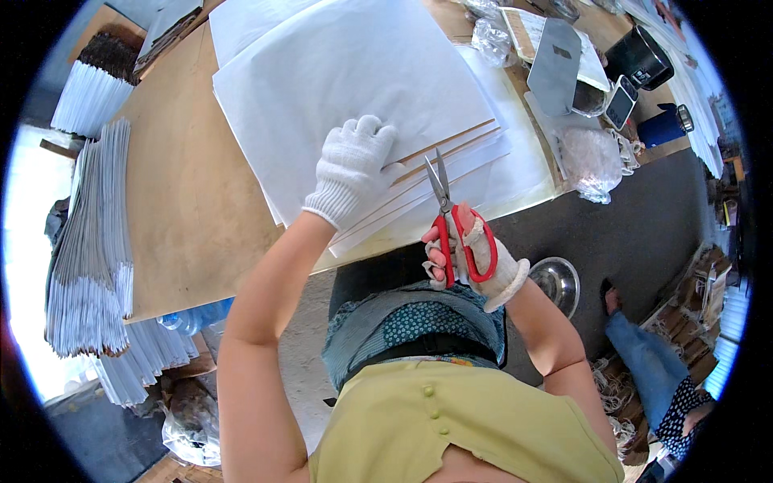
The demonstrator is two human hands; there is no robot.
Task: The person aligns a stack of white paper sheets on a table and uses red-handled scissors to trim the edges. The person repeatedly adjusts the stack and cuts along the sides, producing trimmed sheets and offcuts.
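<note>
My left hand (354, 165), in a white knitted glove, rests on the top sheet of a stack of large white paper (298, 88). Its fingers are bunched on the paper and the thumb reaches sideways to the brown-edged near side. In my right hand (503, 270), gloved with bare fingertips, is a pair of red-handled scissors (445, 217). The blades are slightly apart and point away from me, close to the stack's near right corner. Several brown-edged layers show beneath the top sheet, fanned toward me.
Bundles of folded white sheets (93, 241) hang along the left side of the wooden table (177, 193). To the right are plastic bags (592, 157), a grey panel (554, 68), a phone-like device (621, 103), a black cup (640, 60) and a blue bottle (664, 125). A metal basin (555, 286) and another person's leg (644, 342) appear lower right.
</note>
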